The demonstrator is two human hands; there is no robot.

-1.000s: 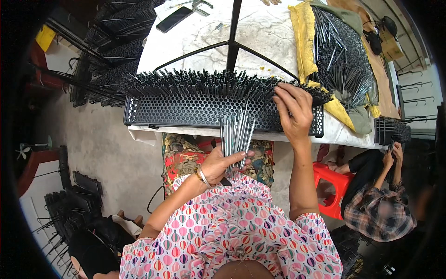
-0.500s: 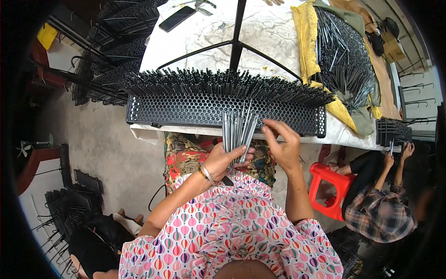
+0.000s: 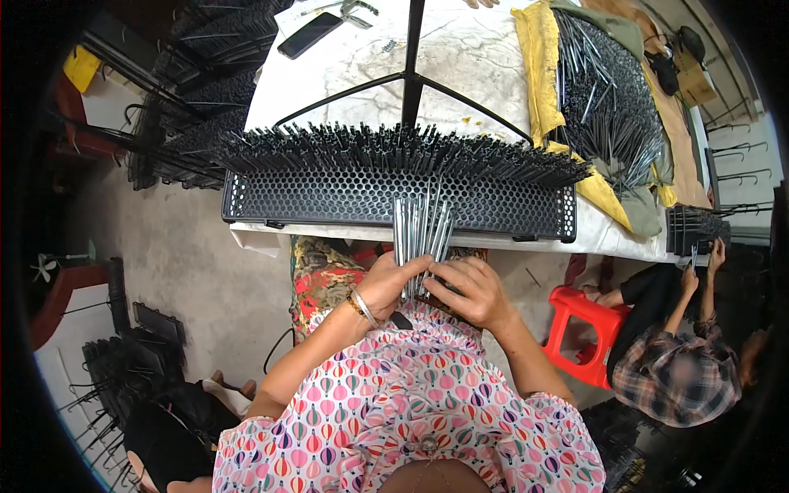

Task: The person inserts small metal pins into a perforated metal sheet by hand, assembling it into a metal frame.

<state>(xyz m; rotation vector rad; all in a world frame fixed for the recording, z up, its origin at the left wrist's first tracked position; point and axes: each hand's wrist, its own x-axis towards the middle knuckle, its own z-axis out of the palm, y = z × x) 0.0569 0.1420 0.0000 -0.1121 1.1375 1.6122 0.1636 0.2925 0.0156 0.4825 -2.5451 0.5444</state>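
Observation:
A fanned bundle of thin, shiny metal rods (image 3: 421, 230) stands upright in my left hand (image 3: 385, 286), whose thumb lies across its lower part. My right hand (image 3: 475, 294) is closed against the bundle's right side, thumb and fingertips on the rods near the left thumb. Just beyond the upper rod ends lies a black perforated rack (image 3: 329, 195) with rows of round holes. Dense rows of dark rods (image 3: 370, 152) fill its far part, while the holes nearer me are bare.
A black upright bar with two braces (image 3: 413, 78) rises behind the rack. On the white-covered table lie a phone (image 3: 311, 36) and, at right, a yellow-edged sack (image 3: 536, 74) full of rods (image 3: 608, 107). To the right are a red stool (image 3: 567, 329) and a co-worker (image 3: 678, 378) holding rods.
My right hand has come down and left from beside the rod tips to the bundle's lower part, its fingers closing there. My left hand stays nearly in place with the bundle.

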